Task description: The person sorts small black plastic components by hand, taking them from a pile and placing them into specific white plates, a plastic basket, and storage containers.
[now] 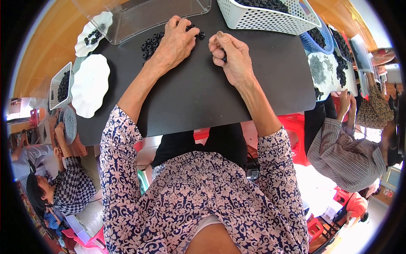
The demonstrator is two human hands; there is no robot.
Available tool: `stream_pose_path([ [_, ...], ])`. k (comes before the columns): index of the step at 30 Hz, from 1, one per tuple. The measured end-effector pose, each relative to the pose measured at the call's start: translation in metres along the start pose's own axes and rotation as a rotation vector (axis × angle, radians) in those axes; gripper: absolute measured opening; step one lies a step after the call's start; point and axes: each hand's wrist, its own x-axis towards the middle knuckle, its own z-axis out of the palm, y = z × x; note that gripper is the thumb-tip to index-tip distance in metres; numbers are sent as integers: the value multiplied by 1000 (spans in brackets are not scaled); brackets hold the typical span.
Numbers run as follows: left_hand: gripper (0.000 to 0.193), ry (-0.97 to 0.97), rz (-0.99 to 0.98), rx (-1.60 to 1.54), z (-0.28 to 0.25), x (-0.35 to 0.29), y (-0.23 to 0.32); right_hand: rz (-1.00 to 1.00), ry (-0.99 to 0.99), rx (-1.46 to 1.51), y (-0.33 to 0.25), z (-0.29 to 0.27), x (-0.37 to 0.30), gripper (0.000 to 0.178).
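Dark and smooth, the table (198, 91) fills the upper middle of the frame, with a bright room and red stools (296, 135) beyond its near edge. Both your forearms reach up from the patterned sleeves (120, 156) at lower left and lower right, converging toward the top centre.

Your left hand (176, 44) leans inward, back upward and wrist low, with its bent fingers spread over the right part of the pile of small black pieces (149, 45) at upper centre-left; you cannot tell from here whether the fingertips pinch any. Your right hand (234, 55) stands apart from it, at upper centre, turned thumb side up, its thumb pressed toward the bent forefinger and the other fingers curled in. One black piece (224, 56) shows within that curl, while whatever lies between thumb and forefinger is hidden.

Above your left hand, at the top of the frame, lies a clear plastic bin (158, 21). To your right hand's upper right stands a white basket (270, 22) of black pieces, with a blue basket (328, 44) just beside it. At upper left are two wavy-edged white plates (90, 86), the farther one bearing a few pieces. Co-workers sit at left and right.
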Motion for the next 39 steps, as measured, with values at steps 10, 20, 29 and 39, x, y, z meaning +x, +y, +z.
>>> stream_pose_path([
  [10, 22, 42, -41, 6, -9, -2, 4, -58, 49, -66, 2, -2, 3, 26],
  [20, 21, 52, -393, -547, -30, 2, 26, -361, 148, -551, 1, 5, 2, 21],
  [29, 20, -21, -719, -1557, -22, -2, 45, -610, 131, -882, 3, 11, 0, 30],
  [39, 30, 91, -489, -1042, -16, 9, 50, -715, 129, -922, 5, 11, 0, 25],
])
